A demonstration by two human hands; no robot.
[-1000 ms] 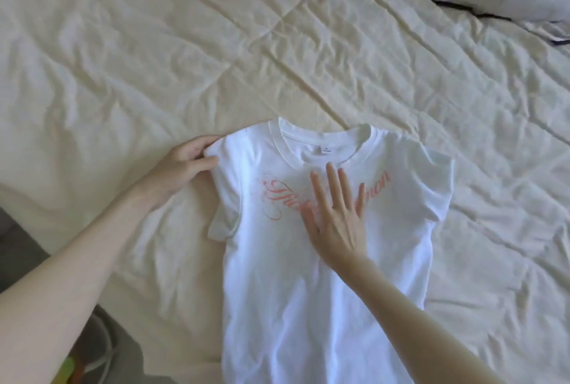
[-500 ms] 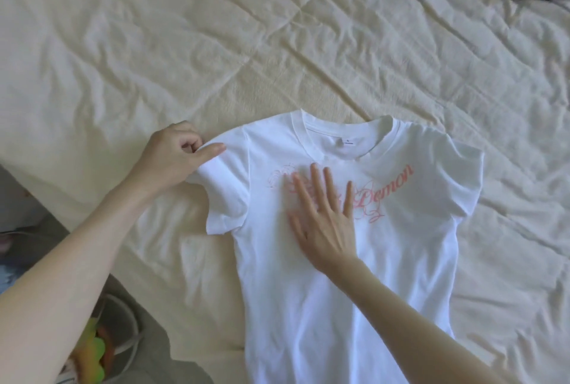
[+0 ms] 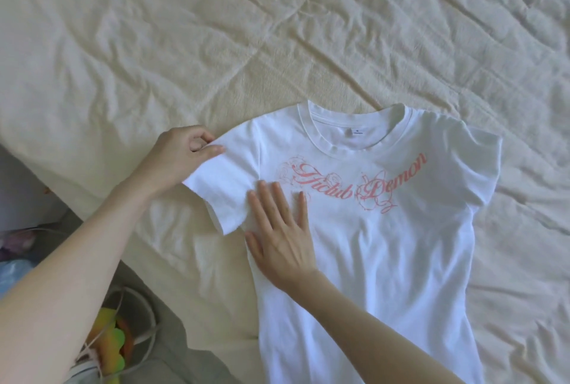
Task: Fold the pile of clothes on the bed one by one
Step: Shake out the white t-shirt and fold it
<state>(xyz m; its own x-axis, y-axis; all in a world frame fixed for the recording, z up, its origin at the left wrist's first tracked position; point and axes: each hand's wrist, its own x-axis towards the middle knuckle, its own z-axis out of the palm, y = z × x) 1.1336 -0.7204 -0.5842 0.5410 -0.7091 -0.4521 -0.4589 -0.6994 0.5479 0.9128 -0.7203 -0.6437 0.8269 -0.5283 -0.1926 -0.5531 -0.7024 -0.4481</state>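
While the white t-shirt (image 3: 385, 244) lies face up on the cream bedspread (image 3: 154, 44), collar pointing away from the person and the hem running off the bottom of the head view, both hands are on it. So there's only the one view, the head camera looking down, and here's what's in it

Left hand (image 3: 179, 158) comes in from the lower left on a bare forearm that crosses the edge of the bed. It's pinching the top edge of the shirt's left sleeve (image 3: 222, 192), thumb lying flat on top of the fabric and the other fingers curled under and behind it, knuckles up. That sleeve is stretched outward toward the bed edge and looks pretty smooth

Right hand (image 3: 282, 238) reaches up from the bottom middle, forearm lying over the lower body of the shirt. Palm down, fingers straight and a bit spread, pressing flat on the chest area just beside the armpit seam of that same sleeve. Not gripping anything, just a flat open palm holding the cloth down. Fingertips end right below the pink script print (image 3: 354, 183), which reads something like "Demon" on the right part, with little rose outlines around it

The other sleeve (image 3: 475, 161) sits flat on the far side, untouched. Small tag visible inside the collar (image 3: 354, 133)

Beyond the bed at lower left there's some grey fabric and a yellow-green thing (image 3: 114, 349) with white cords, too blurry to tell what it is. A dark gap shows at the top right corner
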